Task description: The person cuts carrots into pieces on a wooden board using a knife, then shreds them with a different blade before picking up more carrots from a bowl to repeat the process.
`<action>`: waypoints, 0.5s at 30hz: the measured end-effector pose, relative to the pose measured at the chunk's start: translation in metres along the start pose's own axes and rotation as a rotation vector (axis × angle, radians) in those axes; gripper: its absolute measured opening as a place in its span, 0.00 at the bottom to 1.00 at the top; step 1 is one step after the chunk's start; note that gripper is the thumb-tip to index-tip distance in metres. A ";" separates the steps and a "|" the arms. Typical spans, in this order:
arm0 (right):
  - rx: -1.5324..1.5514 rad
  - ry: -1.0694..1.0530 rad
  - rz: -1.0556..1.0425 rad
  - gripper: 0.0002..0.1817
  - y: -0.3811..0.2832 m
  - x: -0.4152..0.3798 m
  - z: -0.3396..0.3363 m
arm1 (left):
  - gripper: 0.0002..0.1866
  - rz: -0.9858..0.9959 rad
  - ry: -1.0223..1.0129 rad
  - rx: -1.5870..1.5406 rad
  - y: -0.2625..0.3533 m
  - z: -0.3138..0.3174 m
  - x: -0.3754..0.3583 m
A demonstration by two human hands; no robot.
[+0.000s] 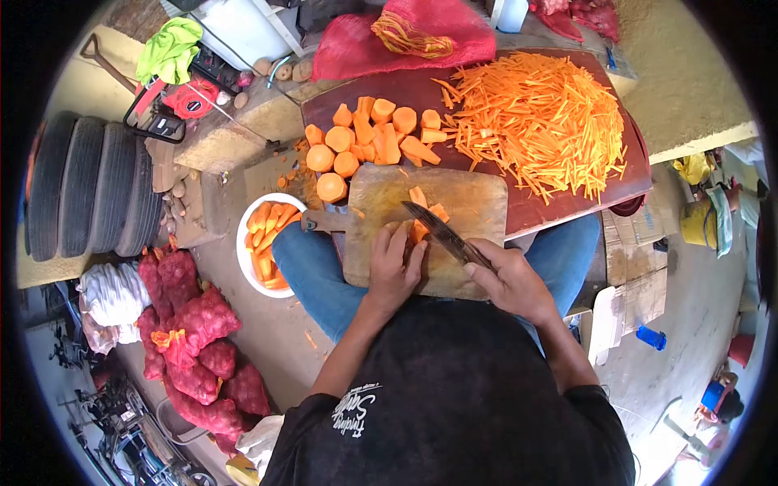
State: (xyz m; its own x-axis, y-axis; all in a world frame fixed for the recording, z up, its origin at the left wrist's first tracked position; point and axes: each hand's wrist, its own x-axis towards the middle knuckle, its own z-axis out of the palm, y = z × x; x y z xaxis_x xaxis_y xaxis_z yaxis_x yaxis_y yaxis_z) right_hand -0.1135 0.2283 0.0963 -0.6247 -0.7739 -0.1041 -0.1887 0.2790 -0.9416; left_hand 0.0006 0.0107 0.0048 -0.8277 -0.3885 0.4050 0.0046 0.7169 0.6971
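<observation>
A wooden cutting board (373,206) rests at the table's near edge, above my lap. My right hand (510,279) is closed around the handle of a kitchen knife (442,232), its dark blade slanting up and left across the board. Beneath and beside the blade lie cut carrot pieces (438,211). My left hand (397,261) presses its bent fingers on a carrot piece (418,232), partly hidden by the fingers and the blade. Beyond the board sit several thick carrot chunks (331,187). To their right rises a large heap of carrot sticks (535,121).
A white bowl (245,257) of carrots stands on the floor by my left knee. Red mesh sacks (203,320) are piled at the left, below several tyres (89,186). A red mesh sack (348,40) lies behind the dark red table (567,212). Another person (720,401) is far right.
</observation>
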 end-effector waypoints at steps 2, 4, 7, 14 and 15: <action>-0.037 0.098 -0.082 0.15 0.011 -0.001 0.001 | 0.24 0.020 -0.043 0.045 0.000 0.003 0.004; 0.041 0.078 0.074 0.18 0.013 -0.007 -0.006 | 0.26 0.080 -0.063 0.085 -0.001 0.005 0.011; 0.103 0.063 0.256 0.19 0.015 -0.014 -0.012 | 0.27 0.121 -0.119 0.112 -0.006 0.007 0.015; 0.094 0.140 0.281 0.18 0.020 -0.017 -0.009 | 0.25 0.132 -0.208 0.165 0.004 0.006 0.030; 0.093 0.112 0.268 0.18 0.022 -0.016 -0.008 | 0.24 0.142 -0.202 0.183 0.003 0.007 0.031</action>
State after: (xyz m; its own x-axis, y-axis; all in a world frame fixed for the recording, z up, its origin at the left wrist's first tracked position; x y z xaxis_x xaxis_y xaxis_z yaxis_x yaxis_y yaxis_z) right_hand -0.1135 0.2511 0.0795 -0.7238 -0.6106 -0.3214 0.0609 0.4074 -0.9112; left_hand -0.0292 0.0051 0.0154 -0.9209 -0.1667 0.3522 0.0424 0.8556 0.5159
